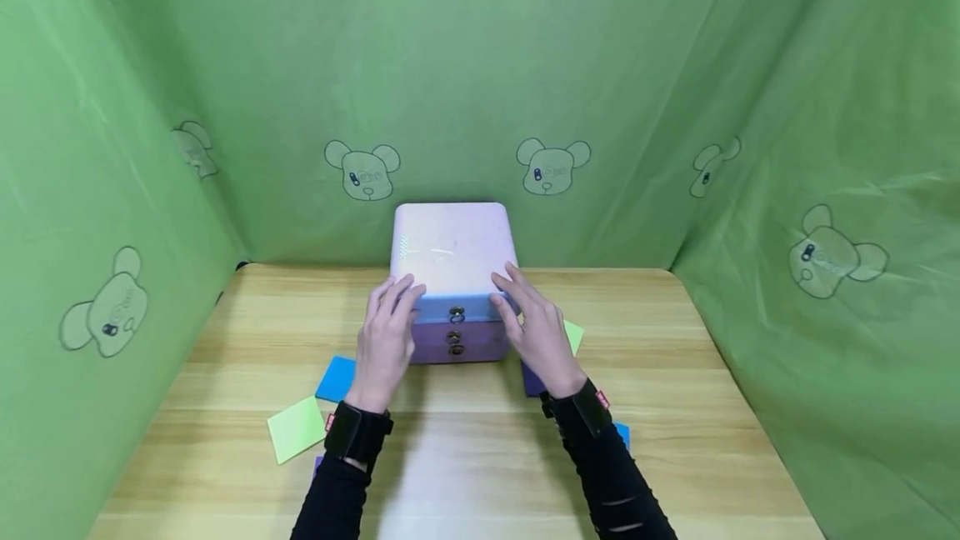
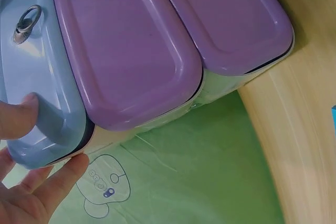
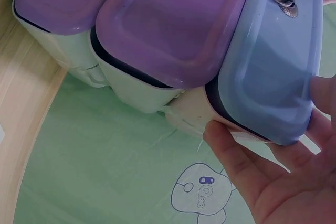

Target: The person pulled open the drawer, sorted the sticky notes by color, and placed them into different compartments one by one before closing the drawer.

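A stack of small drawers [image 1: 459,340] stands against the back curtain, with a pale pink top, one blue drawer front [image 1: 435,309] above two purple ones, and metal ring pulls. My left hand [image 1: 386,347] holds the left corner of the top tier, its thumb on the blue front and its fingers along the side. Opposite it, my right hand [image 1: 542,332] holds the right corner in the same way, fingers against the side wall. A narrow dark gap shows behind the edge of the blue front [image 3: 273,72] in the right wrist view. The drawers' insides are hidden.
Left of the stack, a blue paper square [image 1: 335,379] and a light green one [image 1: 296,429] lie on the wooden table [image 1: 465,465]. Partly behind my right arm are a green square [image 1: 573,334], a dark purple one [image 1: 532,380] and a blue one [image 1: 623,433]. Green curtains [image 1: 450,65] enclose the table.
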The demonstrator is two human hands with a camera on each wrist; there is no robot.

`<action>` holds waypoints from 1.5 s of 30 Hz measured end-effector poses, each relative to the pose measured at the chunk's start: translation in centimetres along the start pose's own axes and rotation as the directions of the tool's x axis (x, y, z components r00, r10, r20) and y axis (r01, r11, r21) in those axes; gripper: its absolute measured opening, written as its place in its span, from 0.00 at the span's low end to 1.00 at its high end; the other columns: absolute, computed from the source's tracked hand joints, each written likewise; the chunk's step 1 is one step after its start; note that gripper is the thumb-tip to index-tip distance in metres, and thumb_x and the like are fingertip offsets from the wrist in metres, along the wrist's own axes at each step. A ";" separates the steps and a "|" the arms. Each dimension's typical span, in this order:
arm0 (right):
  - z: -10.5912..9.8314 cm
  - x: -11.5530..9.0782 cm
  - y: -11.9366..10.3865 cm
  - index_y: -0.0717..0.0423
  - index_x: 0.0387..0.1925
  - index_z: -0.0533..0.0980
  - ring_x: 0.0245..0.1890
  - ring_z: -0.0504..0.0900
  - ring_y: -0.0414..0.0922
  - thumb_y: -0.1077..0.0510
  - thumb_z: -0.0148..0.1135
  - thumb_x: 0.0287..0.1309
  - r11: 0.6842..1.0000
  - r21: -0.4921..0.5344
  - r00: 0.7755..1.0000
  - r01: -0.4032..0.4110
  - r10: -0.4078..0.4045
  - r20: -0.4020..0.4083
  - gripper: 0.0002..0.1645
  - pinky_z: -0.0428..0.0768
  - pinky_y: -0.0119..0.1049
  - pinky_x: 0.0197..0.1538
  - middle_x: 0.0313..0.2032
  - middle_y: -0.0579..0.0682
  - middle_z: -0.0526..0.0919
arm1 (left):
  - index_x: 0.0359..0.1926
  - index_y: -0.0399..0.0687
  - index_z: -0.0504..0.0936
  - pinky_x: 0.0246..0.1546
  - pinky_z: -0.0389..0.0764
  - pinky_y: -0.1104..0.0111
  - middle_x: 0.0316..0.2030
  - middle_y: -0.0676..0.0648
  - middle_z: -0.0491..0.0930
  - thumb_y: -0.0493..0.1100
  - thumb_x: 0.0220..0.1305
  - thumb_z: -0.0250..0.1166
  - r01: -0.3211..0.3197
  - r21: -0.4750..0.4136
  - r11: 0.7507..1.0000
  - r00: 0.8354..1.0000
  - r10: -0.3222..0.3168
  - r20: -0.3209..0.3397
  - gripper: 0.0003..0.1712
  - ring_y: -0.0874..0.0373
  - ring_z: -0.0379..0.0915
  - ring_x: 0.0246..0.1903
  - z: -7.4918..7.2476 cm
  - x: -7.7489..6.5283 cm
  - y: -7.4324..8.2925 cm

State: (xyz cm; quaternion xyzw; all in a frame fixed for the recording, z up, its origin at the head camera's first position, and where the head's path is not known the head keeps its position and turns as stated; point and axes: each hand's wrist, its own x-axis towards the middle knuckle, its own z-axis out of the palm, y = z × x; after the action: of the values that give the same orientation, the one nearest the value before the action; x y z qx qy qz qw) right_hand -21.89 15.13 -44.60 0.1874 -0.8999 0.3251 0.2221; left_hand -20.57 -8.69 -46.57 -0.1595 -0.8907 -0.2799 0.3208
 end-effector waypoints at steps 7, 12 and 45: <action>0.1 -0.5 -0.9 0.52 0.68 0.74 0.16 0.76 0.44 0.47 0.54 0.75 0.999 -0.038 1.000 -0.018 0.018 -0.009 0.26 0.83 0.32 0.28 0.73 0.59 0.70 | 0.58 0.42 0.79 0.66 0.78 0.52 0.65 0.39 0.76 0.27 0.59 0.68 0.010 -0.033 0.999 1.000 -0.010 -0.009 0.25 0.39 0.67 0.68 0.0 -0.1 0.0; 0.1 -1.2 -1.3 0.51 0.67 0.75 0.52 0.86 0.61 0.47 0.55 0.74 0.998 -0.045 0.998 -0.038 0.036 -0.049 0.25 0.87 0.50 0.54 0.72 0.59 0.71 | 0.59 0.39 0.77 0.65 0.78 0.51 0.67 0.38 0.74 0.29 0.59 0.69 0.014 -0.034 0.999 1.000 -0.014 0.001 0.26 0.39 0.65 0.70 0.4 -0.3 0.4; 0.5 -2.6 -3.6 0.53 0.67 0.74 0.08 0.70 0.37 0.46 0.54 0.75 0.989 -0.126 0.994 -0.072 0.061 -0.091 0.26 0.75 0.22 0.17 0.70 0.60 0.73 | 0.54 0.37 0.78 0.67 0.73 0.41 0.67 0.37 0.74 0.57 0.65 0.66 0.127 -0.100 0.987 0.991 -0.130 -0.023 0.30 0.37 0.63 0.72 0.6 0.7 0.7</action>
State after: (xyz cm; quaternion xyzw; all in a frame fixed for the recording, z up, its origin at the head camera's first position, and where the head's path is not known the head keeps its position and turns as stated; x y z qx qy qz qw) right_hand -18.13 12.69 -44.47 0.1282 -0.9143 0.2813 0.2618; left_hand -21.02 -7.68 -46.18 -0.1130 -0.8796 -0.3457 0.3067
